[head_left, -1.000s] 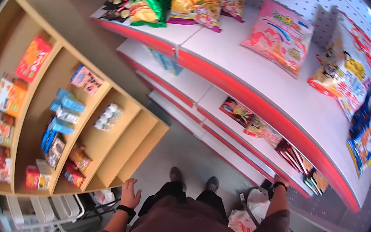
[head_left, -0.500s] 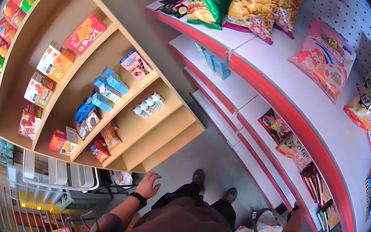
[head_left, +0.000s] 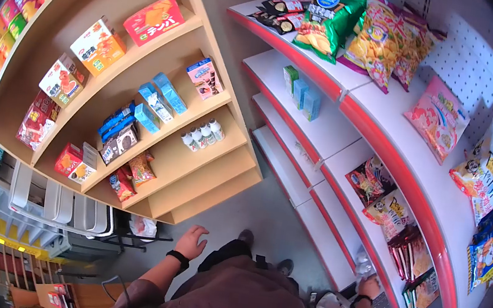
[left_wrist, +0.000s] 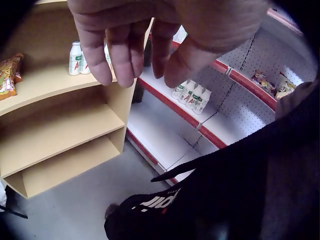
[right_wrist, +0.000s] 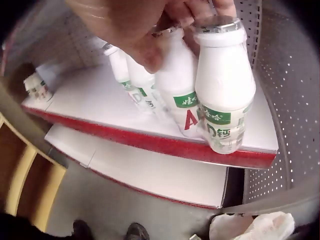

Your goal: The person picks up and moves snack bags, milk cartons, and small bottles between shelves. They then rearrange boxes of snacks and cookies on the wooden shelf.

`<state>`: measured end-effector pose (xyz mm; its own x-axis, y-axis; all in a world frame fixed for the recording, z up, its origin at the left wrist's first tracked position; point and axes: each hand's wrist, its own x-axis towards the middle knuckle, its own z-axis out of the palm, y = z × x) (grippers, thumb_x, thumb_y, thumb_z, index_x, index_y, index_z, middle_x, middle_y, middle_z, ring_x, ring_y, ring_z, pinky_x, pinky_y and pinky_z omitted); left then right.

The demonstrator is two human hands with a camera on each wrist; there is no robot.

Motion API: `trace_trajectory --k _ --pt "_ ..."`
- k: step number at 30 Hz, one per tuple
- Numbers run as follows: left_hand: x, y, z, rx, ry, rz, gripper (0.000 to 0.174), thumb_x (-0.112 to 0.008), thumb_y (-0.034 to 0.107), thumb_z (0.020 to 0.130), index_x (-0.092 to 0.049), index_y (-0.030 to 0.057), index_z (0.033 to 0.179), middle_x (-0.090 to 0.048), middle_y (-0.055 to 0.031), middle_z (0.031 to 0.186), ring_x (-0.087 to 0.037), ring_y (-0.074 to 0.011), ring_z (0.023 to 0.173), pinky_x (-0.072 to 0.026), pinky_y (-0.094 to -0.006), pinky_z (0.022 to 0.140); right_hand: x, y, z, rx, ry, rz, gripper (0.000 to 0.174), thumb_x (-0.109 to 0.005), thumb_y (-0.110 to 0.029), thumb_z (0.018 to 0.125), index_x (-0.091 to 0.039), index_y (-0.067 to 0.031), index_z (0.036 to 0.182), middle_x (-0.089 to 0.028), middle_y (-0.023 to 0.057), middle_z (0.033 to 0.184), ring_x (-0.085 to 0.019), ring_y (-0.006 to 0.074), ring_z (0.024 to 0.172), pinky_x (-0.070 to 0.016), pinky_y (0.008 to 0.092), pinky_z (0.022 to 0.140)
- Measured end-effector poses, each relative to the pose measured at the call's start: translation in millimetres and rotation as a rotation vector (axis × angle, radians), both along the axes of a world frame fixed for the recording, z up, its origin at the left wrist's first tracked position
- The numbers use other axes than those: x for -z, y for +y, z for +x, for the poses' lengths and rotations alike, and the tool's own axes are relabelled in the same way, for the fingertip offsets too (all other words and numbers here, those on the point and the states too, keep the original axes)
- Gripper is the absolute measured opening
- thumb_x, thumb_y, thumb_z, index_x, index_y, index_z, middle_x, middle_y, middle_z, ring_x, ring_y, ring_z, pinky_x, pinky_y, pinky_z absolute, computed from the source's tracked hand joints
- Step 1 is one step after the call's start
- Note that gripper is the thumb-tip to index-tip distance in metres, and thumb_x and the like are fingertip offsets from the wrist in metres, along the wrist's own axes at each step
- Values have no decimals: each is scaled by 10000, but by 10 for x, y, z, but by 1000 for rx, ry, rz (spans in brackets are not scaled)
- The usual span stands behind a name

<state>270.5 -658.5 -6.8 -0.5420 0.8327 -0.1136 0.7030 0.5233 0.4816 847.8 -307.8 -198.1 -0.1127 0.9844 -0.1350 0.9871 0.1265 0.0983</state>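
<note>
My right hand is at the lower shelves of the white rack. In the right wrist view, its thumb and fingers grip a pack of white milk-drink bottles by the necks. The bottles have green labels and foil caps, stand almost upright and overlap the red-edged shelf in that view. My left hand hangs in front of the body, fingers loosely bent and holding nothing. Beyond it, the left wrist view shows a similar bottle pack on a white shelf.
A wooden shelf unit on the left bears snack boxes, blue cartons and more white bottles. Chip bags line the top white shelf. Grey baskets stand at lower left; a white plastic bag lies near the rack.
The head view has shifted, moving the wooden unit toward the middle. White bottles now show at my right hand, which was partly hidden at the rack before. My left hand stays loose.
</note>
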Motion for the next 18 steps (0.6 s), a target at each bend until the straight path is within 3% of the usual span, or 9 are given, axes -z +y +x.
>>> trace_trajectory --k 1,3,5,7,8,10,15,18 --pt "10 38 18 9 -10 27 288 -676 156 858 -640 103 1138 -619 -129 1186 -593 -359 1130 -506 -440 958 33 -77 -45 52 56 -118 558 -738 -350 818 -542 3 1202 -717 175 980 -692 346 919 -536 493 814" --pt "0 191 105 18 -27 79 273 -663 166 871 -642 102 1135 -626 -126 1177 -601 -357 1113 -511 -440 943 57 -315 -144 -57 110 -23 494 -743 -374 812 -542 -29 1103 -715 131 861 -693 338 800 -538 480 705" --pt "-81 417 209 45 -92 98 254 -642 169 889 -643 101 1133 -632 -124 1162 -608 -355 1093 -515 -440 927 -47 -490 -299 -101 248 -99 461 -750 -380 810 -537 -63 1068 -703 121 825 -688 347 767 -530 495 688" --pt "-201 696 307 120 -171 115 241 -620 169 909 -639 96 1138 -636 -126 1151 -614 -357 1070 -519 -441 908 -85 -591 -505 -288 295 -51 438 -754 -394 803 -560 -67 1022 -700 116 796 -687 341 739 -525 487 633" --pt "-271 842 365 177 -216 126 238 -609 167 919 -635 91 1144 -636 -128 1147 -616 -359 1059 -521 -441 898 -502 -641 -817 -306 386 -112 414 -765 -387 793 -595 -66 992 -711 111 793 -701 328 736 -542 481 665" --pt "-463 1151 515 317 -221 145 250 -612 170 922 -626 89 1158 -635 -128 1140 -610 -360 1065 -515 -439 911 -806 -646 -1241 -445 458 -173 411 -757 -421 794 -620 -62 940 -724 123 799 -707 331 762 -547 477 676" --pt "-339 1689 752 695 -17 263 352 -685 186 860 -610 122 1198 -628 -113 1182 -596 -314 1142 -479 -431 992 -1373 -618 -2339 -875 578 -151 391 -744 -432 814 -632 -80 941 -687 106 751 -684 321 711 -532 458 636" --pt "-131 1672 730 778 128 124 408 -731 254 818 -610 115 1182 -642 -115 1142 -608 -315 1114 -479 -445 981 -1703 -670 -2893 -1025 659 -161 362 -754 -406 814 -634 -93 951 -680 100 751 -679 310 698 -532 446 627"
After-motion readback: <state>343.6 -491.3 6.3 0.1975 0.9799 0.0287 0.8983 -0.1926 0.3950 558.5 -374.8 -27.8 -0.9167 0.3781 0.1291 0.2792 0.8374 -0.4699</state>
